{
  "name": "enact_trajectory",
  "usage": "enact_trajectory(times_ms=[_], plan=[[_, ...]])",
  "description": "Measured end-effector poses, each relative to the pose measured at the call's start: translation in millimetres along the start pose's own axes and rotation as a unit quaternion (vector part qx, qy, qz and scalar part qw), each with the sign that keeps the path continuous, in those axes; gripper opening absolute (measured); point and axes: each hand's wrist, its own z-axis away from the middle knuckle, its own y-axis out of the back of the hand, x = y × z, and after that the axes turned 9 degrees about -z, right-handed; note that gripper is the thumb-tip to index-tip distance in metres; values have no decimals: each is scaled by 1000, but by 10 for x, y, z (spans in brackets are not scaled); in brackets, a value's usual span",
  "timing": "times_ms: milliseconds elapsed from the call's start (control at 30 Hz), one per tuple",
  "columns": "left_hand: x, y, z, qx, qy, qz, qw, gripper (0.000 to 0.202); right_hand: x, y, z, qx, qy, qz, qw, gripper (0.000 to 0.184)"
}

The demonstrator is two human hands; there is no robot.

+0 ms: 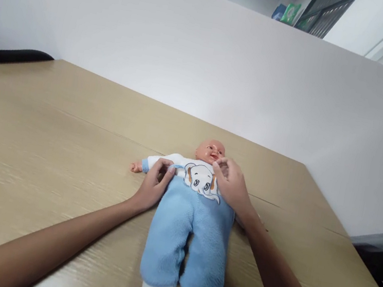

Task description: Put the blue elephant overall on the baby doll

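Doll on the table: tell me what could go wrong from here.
The left hand pinches the blue strap, so a hard tug might stretch it. The doll lies on its back on the table with nothing visible bracing it, so pulling could drag it. The right hand is close to its head and may bump it.

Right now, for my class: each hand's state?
Left hand: closed, pinching the suit.
Right hand: fingers curled at the suit's chest; grip can't be told.

Both forearms forward, fingers bent
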Motion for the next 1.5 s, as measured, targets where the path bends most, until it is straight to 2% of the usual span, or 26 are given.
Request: enact_trajectory(times_ms=[67, 167, 233, 333, 400, 467, 533, 633, 700, 800, 900, 1000, 1067, 1133, 1200, 1333, 1433, 1500], plan=[[-8, 0, 20, 7, -4, -2, 1000, 25, -83, -142, -173, -62, 46, 18, 997, 15], [-20, 1, 41, 16, -21, -3, 1000, 23, -179, -359, -446, -201, 80, 55, 975, 16], [-20, 0, 46, 22, -30, -7, 999, 20, -216, -516, -612, -295, 112, 79, 945, 24], [-4, -1, 41, 22, -32, -3, 999, 17, -254, -770, -797, -418, 174, 123, 883, 36], [6, -2, 36, 17, -27, 6, 999, 17, -279, -929, -864, -474, 189, 158, 845, 41], [3, -3, 35, 14, -21, 6, 1000, 17, -302, -1057, -889, -499, 188, 190, 825, 50], [-16, -5, 36, 16, -17, 3, 1000, 18, -318, -1136, -883, -500, 186, 210, 819, 53], [-58, -7, 38, 15, -10, 15, 1000, 18, -323, -1153, -845, -473, 190, 212, 834, 37], [-82, -6, 34, 15, -7, 25, 1000, 19, -315, -1105, -814, -435, 187, 201, 857, 27], [-94, 8, 27, 25, -21, 26, 999, 17, -280, -970, -775, -353, 171, 169, 904, 25], [-81, 28, 36, 41, -80, -7, 996, 12, -193, -801, -757, -290, 139, 61, 945, 27], [-72, 36, 71, 79, -158, -78, 981, 8, -56, -666, -757, -319, 117, -38, 940, 38], [-85, 31, 98, 98, -204, -99, 969, 13, 22, -624, -752, -338, 114, -52, 933, 46], [-117, 19, 112, 92, -238, -87, 963, 19, 53, -615, -731, -337, 118, -45, 933, 47], [-160, 2, 107, 84, -242, -51, 965, 20, 30, -619, -694, -331, 126, -33, 934, 47], [-231, -35, 72, 98, -203, 41, 973, 12, -104, -604, -601, -310, 150, 8, 939, 48], [-248, -35, 62, 106, -211, 34, 971, 10, -193, -574, -537, -303, 164, 38, 938, 48], [-244, -14, 64, 112, -235, -1, 966, 11, -241, -555, -490, -292, 146, 58, 943, 46]])
